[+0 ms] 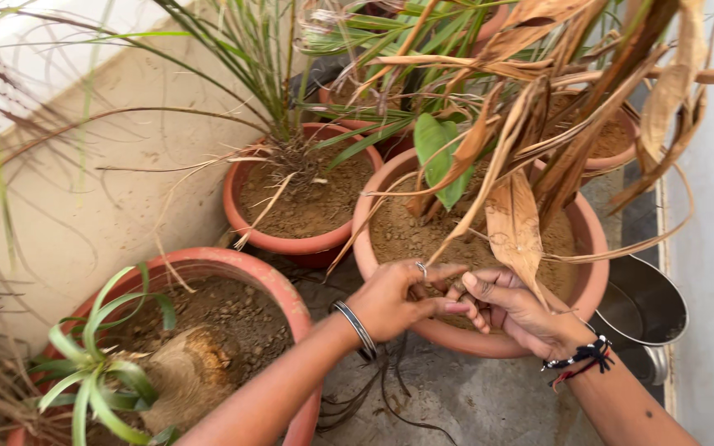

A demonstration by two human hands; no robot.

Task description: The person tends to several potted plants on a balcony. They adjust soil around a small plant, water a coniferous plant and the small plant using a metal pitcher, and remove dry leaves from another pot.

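- Concrete floor [473, 396] by a pale wall carries terracotta pots.
- Left hand [394, 297] and right hand [510, 310] meet at the near rim of the middle pot [390, 239], both pinching a dry brown leaf [514, 227].
- Steel vessel [646, 306] stands just right.

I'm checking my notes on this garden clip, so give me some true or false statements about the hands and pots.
1. Both hands meet over a terracotta pot. True: the left hand and right hand touch at the near rim of the middle pot.
2. The left wrist is bare. False: it wears a dark bangle.
3. A dry brown leaf hangs just above the right hand. True.
4. A steel vessel sits inside the pot. False: it stands on the floor beside it.
5. The near-left pot holds no plant. False: a small green plant grows there.
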